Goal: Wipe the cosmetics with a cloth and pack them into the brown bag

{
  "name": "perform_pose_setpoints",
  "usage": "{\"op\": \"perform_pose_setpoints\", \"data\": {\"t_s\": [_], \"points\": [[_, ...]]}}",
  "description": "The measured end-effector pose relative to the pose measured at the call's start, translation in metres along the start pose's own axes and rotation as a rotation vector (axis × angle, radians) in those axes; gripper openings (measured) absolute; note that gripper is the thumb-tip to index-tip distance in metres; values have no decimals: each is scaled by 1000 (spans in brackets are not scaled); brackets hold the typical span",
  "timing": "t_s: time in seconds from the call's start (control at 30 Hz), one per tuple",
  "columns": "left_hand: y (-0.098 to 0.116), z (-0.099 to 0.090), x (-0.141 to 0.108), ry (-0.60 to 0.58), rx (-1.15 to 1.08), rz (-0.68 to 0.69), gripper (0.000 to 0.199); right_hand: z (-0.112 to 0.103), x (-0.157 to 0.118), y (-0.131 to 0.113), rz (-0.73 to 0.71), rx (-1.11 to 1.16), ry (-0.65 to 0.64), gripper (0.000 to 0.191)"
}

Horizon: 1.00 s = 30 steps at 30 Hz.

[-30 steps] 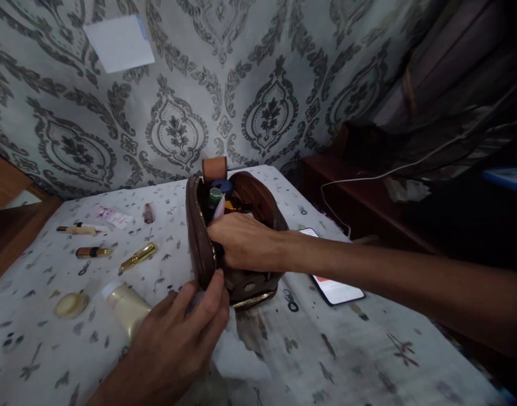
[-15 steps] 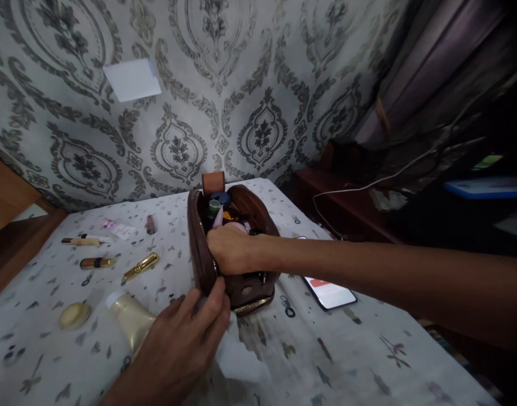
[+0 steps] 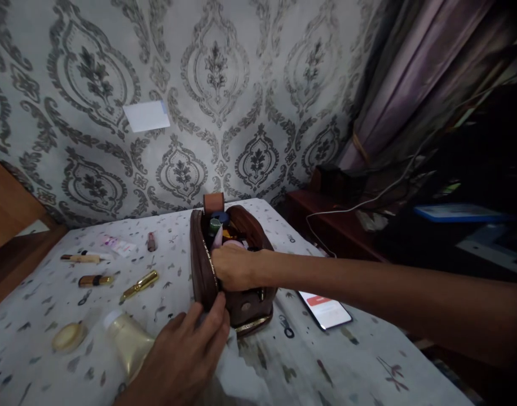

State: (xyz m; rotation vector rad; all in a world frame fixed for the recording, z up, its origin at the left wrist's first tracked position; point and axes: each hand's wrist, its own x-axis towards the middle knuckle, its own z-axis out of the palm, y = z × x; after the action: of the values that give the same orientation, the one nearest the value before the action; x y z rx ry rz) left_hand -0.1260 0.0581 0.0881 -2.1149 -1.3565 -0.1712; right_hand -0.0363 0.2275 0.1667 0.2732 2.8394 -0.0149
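A brown zippered bag stands open on the patterned white cloth, with a green-lidded item, a blue round item and a pink item inside. My right hand reaches down into it, its fingers hidden in the bag. Against the bag's near left side rests my left hand, fingers partly bent; whether they grip anything is unclear. A crumpled white piece lies beside this hand. Partly behind my left hand is a cream tube.
Left of the bag lie a gold tube, a brown-and-gold tube, a round cream jar, a pink-white tube and other cosmetics. A phone lies right, under my right forearm. Behind rises a patterned wall.
The camera view has tilted up, so the bag and items appear lower. My right hand is still in the bag and my left hand still at its side.
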Motion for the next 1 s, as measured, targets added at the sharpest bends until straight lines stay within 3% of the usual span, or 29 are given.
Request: {"op": "perform_pose_setpoints", "data": {"t_s": [0.1,0.3,0.43,0.63,0.8,1.0], "points": [[-1,-2,0,3,4,24,42,-5,-7,2,-58,-87,-67,18],[1,0,2,43,5,-9,40,-1,-18,9,-273,-97,-50,18],[4,7,-1,73,3,-34,38,-1,-21,10,-339,-95,-98,17],[5,8,-6,13,-10,-31,44,-5,-22,8,-352,-161,-132,19],[-1,-4,1,28,2,3,43,-5,-20,8,-360,-115,-148,21],[-4,-15,2,-34,-53,23,49,-4,-20,21,-316,117,-29,36]]}}
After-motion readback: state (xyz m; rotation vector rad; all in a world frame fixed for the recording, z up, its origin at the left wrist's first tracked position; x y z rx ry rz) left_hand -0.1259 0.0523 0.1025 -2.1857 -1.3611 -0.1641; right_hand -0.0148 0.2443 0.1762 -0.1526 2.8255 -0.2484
